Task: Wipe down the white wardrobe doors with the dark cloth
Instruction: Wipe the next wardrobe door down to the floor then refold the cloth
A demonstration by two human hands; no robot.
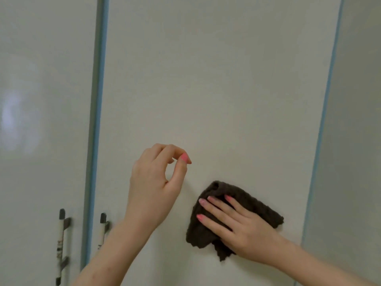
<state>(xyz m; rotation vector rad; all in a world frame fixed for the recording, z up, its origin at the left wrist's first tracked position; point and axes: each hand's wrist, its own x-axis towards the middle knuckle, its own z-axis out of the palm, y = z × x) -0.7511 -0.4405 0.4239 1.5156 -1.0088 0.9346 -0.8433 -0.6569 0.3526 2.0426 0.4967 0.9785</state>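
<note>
Three doors in sight: the left door (41,100), the middle door (206,79), and a sliver of the right door (360,120). Two blue edge strips run between them, one (99,100) on the left, one (327,100) on the right. Two handles, the first (61,244) on the left door, the second (103,230) on the middle door. One cloth (257,205), dark, just the one. Two hands up there: left hand (154,182), right hand (243,230). Pink nails showing: one on the left, four on the right. One bright glare patch (14,120) on the left door.
</note>
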